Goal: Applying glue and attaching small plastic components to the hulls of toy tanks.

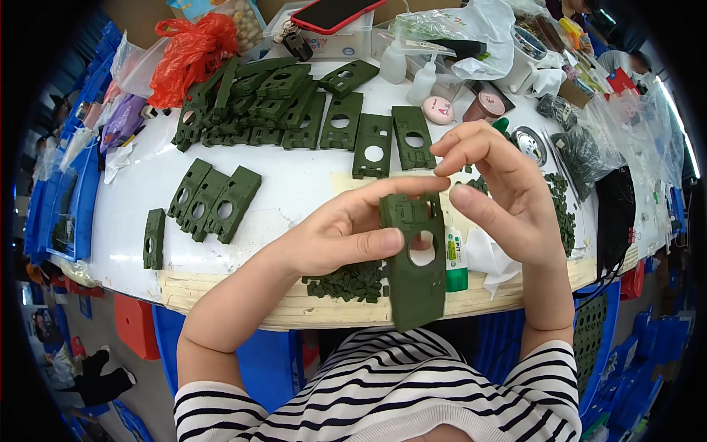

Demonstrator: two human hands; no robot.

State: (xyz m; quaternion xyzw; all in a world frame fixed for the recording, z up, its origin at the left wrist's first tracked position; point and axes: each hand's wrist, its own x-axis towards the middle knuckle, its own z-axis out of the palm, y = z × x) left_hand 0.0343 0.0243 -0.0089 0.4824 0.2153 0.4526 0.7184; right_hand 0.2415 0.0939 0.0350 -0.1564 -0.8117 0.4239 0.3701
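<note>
A dark green plastic toy tank hull with a round hole hangs tilted over the table's front edge. My left hand is closed on its far end, thumb on the top face and index finger stretched across the end. Close to that end is my right hand, its fingers curved and the thumb tip apart from the index tip. Nothing shows between them. Just behind the hull stands a green-and-white glue bottle. A heap of small green parts lies left of the hull, partly covered by my left hand.
Many similar green hulls are piled at the back left, with several more at the left. More small parts lie at the right. White squeeze bottles, a red plastic bag and a phone sit farther back.
</note>
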